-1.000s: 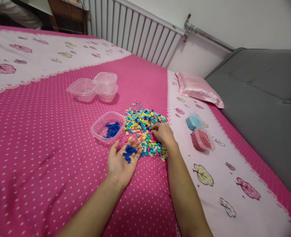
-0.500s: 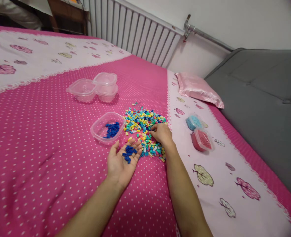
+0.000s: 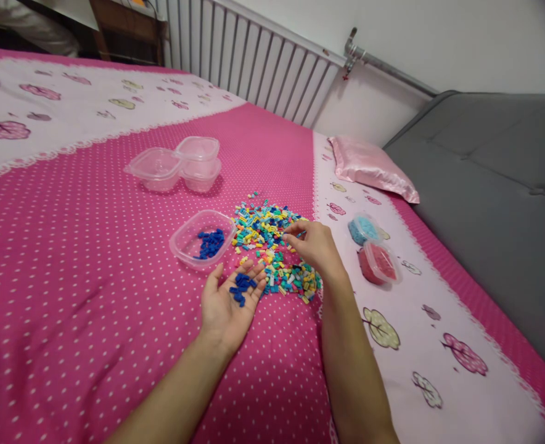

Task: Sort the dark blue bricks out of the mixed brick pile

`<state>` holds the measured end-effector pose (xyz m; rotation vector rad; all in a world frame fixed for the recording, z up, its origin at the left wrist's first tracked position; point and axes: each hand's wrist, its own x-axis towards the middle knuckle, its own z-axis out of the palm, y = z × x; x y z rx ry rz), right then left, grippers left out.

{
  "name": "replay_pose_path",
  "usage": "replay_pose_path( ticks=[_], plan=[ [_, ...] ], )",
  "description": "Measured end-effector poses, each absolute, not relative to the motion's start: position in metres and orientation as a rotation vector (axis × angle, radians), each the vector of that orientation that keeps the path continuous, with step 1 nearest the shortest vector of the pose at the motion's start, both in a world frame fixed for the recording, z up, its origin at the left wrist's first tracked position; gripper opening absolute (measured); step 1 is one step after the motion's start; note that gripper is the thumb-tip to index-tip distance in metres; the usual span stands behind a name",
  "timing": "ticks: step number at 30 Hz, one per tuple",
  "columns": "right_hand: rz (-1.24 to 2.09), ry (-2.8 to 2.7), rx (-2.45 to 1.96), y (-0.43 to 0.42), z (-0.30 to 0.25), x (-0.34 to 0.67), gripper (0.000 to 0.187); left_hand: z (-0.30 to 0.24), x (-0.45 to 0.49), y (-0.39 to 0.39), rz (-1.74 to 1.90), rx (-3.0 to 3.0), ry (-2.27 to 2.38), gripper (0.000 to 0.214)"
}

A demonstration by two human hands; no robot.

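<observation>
Left hand (image 3: 229,302) rests palm up on the bed (image 3: 92,277), fingers spread and slightly cupped, with a small clutch of dark blue pieces (image 3: 241,287) lying loose in its hollow. Held flat like that, it seems to serve as a little tray, so nothing rolls off onto the soft cover. Right hand (image 3: 316,246) hovers over the right side of the heap of mixed pieces (image 3: 263,231), thumb and forefinger drawn into a pinch just above the bits. From where I stand I cannot tell whether a piece sits between the tips.

The heap lies right in front of both hands. Just to its left stands an open tub (image 3: 180,243) with more of the same blue inside, close beside the upturned palm, which looks like a way of keeping one colour together. Two lidded tubs (image 3: 378,262), one filled with light blue and one with red, sit to the right of the heap on the pale border, apart from the loose colours. Farther back, empty tubs (image 3: 161,166) stand clustered out of the way.
</observation>
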<state>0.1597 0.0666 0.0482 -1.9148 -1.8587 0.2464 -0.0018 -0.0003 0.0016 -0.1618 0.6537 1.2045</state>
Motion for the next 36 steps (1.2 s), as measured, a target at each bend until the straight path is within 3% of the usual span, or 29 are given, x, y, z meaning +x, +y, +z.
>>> replay_pose_path(
  ticks=[15,36],
  plan=[
    [0.570,-2.132,-1.173,0.005,0.104,0.133,0.007,0.002,-0.002,0.000,1.221,-0.158,0.616,0.032],
    [0.483,-2.065,-1.229,0.006,0.101,0.134,0.012,0.002,-0.002,0.000,1.219,-0.172,0.627,0.034]
  ],
)
